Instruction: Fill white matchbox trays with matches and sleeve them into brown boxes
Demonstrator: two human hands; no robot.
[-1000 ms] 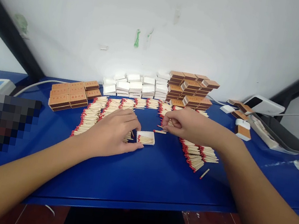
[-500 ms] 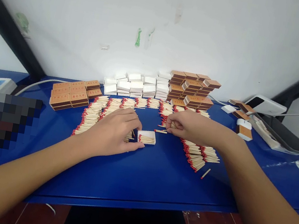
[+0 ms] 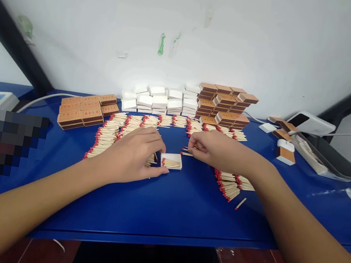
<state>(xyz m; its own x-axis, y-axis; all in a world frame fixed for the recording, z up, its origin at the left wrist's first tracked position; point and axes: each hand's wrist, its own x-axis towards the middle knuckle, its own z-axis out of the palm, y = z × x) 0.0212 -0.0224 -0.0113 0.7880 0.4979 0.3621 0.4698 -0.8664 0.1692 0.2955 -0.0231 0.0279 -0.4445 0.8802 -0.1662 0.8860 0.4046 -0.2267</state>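
A small white matchbox tray lies on the blue table, with several red-tipped matches inside. My left hand curves around its left end, index finger at the back corner and thumb at the front. Behind and to the right of the tray, my right hand is closed in a pinch; at its fingertips a match pokes out to the left. Loose matches lie in rows under and beyond the right hand. More rows of matches spread left of the left hand, partly covered by it.
White trays are stacked against the wall beside piled brown matchboxes. Another block of matchboxes sits at the left. One stray match lies front right. A power strip stands far left, a white device far right.
My right hand has shifted slightly left, its fingertips now at the match near the tray. My left hand and the tray stay in place.
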